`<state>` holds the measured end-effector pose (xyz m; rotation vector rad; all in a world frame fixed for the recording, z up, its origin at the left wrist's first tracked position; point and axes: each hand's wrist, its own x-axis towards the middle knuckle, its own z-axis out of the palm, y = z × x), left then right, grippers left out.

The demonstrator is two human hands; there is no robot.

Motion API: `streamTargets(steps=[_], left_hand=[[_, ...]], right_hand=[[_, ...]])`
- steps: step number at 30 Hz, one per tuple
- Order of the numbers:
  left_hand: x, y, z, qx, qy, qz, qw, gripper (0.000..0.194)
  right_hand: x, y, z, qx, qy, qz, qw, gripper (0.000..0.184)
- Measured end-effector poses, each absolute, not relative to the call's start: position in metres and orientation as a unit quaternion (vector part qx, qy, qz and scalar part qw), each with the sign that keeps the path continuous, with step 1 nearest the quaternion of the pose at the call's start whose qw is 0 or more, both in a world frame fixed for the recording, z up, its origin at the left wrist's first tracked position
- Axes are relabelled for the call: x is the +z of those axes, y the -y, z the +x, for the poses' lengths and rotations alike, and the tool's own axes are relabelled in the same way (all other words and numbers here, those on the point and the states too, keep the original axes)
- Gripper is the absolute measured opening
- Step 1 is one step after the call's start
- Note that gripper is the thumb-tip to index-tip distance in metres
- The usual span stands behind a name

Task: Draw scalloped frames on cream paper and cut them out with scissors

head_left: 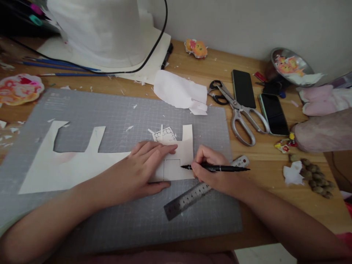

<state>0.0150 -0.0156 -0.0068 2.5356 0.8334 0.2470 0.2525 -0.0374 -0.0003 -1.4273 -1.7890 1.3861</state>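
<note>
A cut sheet of white paper (90, 165) with notched upper edges lies on the grey cutting mat (123, 227). My left hand (150, 161) rests flat on the paper, fingers stretched out. In my right hand (210, 165) is a black pen (225, 168), its tip touching the paper at a corner of a drawn rectangular outline. A metal ruler (189, 198) lies slantwise below the paper, partly hidden under my right hand. Just above my left fingers sits a small paper piece (166, 134) with inked, stone-like shapes.
Scissors (238, 110) and two phones (244, 89) lie at the right, near a metal bowl (291, 60). A crumpled paper piece (181, 90) overlaps the mat's top edge. A black cable (154, 51) crosses the back. Paintbrushes (63, 65) lie at the left.
</note>
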Motion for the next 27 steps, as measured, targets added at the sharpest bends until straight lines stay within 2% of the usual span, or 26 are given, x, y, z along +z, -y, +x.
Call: streamTargets(steps=[27], left_hand=[[-0.0113,0.0144,0.0141,0.093,-0.300,0.924,0.220,0.059]], right_hand=[[0.0057,0.0336,0.2534,0.528,0.679,-0.476,0.180,0.015]])
